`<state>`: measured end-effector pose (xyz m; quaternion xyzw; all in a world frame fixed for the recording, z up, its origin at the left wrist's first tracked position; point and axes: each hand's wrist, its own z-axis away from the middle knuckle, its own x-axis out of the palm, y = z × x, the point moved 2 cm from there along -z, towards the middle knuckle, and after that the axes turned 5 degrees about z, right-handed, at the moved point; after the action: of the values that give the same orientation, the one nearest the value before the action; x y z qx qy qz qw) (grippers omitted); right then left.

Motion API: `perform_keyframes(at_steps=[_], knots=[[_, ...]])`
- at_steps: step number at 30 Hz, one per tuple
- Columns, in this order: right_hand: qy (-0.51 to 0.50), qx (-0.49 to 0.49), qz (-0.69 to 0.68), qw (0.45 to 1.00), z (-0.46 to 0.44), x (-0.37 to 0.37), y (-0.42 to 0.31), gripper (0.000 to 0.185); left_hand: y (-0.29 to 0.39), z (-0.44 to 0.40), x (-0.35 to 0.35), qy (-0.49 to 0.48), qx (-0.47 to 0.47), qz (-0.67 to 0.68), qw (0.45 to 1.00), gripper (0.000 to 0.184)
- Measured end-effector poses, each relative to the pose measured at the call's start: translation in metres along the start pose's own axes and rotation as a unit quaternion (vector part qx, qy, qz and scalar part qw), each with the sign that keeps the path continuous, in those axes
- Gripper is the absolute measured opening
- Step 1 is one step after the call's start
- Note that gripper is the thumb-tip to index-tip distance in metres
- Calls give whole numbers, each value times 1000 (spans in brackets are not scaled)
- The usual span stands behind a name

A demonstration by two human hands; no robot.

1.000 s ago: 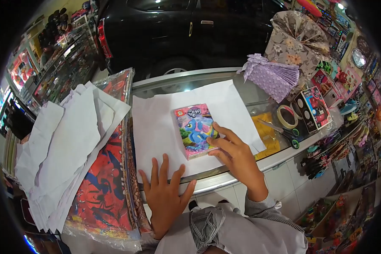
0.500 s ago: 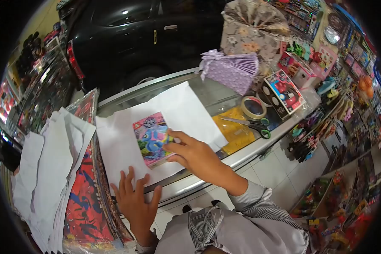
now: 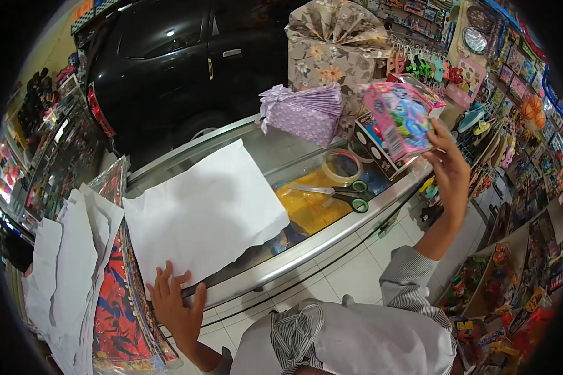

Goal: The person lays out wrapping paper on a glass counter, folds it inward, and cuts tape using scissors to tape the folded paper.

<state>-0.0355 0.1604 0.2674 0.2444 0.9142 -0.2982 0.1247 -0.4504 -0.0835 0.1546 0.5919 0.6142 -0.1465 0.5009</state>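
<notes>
Clasped between the thumb and fingers of the right hand (image 3: 450,172) is a pink pony box (image 3: 395,115), held by its right-hand edge, tilted, and a little blurred. This grip is closed on the box, with the forearm rising to it from below. Right behind the held box, partly hidden by it, stands a black box (image 3: 370,146); whether the two touch, I cannot tell. Left of the grip and slightly lower lie a roll of tape (image 3: 328,170) and, nearer the person, green-and-black scissors (image 3: 338,192), beside and partly over a yellow packet (image 3: 306,211). Farther left of the grip, a white sheet (image 3: 209,212) lies flat on the glass counter (image 3: 294,261), its near edge torn and uneven. At that sheet's near left corner, well apart from the grip, rests the left hand (image 3: 180,307), fingers spread and holding nothing. Beyond it, at the far left, a pile of cut papers (image 3: 69,269) lies over red plastic-wrapped goods (image 3: 120,287). Left of the grip and farther from the person sits a purple pleated parcel (image 3: 303,117), with a large flowered parcel (image 3: 331,65) behind it.
</notes>
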Motion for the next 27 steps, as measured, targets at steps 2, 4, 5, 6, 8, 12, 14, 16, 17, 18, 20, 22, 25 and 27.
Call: perform_keyframes(at_steps=[2,4,5,6,8,12,14,16,17,18,20,22,25,27], knots=[[18,16,38,999,-8,-16,17,33,0,0,1,3,-5,-2,1000,29],[53,17,107,993,-16,-27,27,33,1,-1,1,5,-10,-10,1000,28],[57,20,102,993,-20,-31,34,34,3,-1,0,2,-6,-12,1000,23],[57,24,96,993,-24,-34,39,34,5,0,-1,1,-8,-6,1000,23],[63,28,82,994,-35,-39,47,34,5,-2,-2,4,-10,8,1000,22],[37,8,133,990,-76,-54,88,33,3,-1,0,7,-8,-13,1000,22],[-55,38,73,995,-107,-58,112,36,3,0,1,13,3,-26,1000,21],[-141,26,4,990,-137,-68,164,38,3,0,1,21,12,-33,999,21],[-163,28,1,986,-145,-72,178,39,2,0,2,22,16,-37,999,21],[-185,29,-3,982,-151,-75,190,40,4,0,2,25,16,-33,999,22],[-207,36,-2,978,-154,-74,204,41,4,0,2,29,17,-28,999,23],[-202,47,14,978,-153,-72,206,41,5,0,1,30,10,-27,999,25],[-99,12,32,994,-134,-74,197,39,3,0,3,29,27,-37,999,32],[-49,-9,22,999,-113,-63,154,38,3,2,2,22,33,-35,999,38]])
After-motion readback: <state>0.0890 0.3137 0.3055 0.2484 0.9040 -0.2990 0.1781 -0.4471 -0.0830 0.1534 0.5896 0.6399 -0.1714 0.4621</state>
